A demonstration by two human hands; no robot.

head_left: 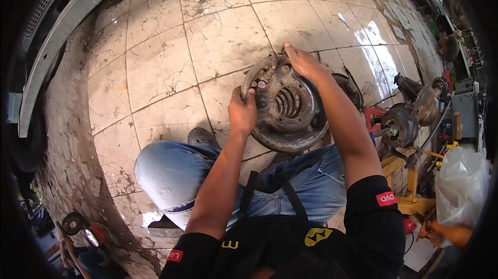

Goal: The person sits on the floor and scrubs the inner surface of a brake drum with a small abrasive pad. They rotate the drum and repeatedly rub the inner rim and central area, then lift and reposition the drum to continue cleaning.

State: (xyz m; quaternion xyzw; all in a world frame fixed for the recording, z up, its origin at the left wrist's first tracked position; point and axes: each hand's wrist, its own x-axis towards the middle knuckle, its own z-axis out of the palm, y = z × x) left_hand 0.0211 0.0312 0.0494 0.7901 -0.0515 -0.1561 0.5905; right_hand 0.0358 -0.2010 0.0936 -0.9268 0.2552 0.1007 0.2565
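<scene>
A dirty round brake backing plate point(275, 134) lies in front of my knees, with a large hole in its middle. Through that hole a coil spring point(288, 103) shows. Along the plate's left side runs a curved brake shoe point(251, 78), next to bolt heads and small fittings. My left hand point(243, 113) is closed on the lower end of this shoe, thumb on top. At the far right rim, my right hand point(305, 63) grips the backing plate, one digit stretched past the edge; its other fingers are mostly hidden.
Cracked, stained floor tiles point(155, 71) surround the work. To the right are a greasy axle housing point(402, 123), a yellow stand point(412, 185) and a clear plastic bag point(459, 183). A curved metal beam point(62, 35) crosses the left. Another person's arm point(70, 255) shows low at the left.
</scene>
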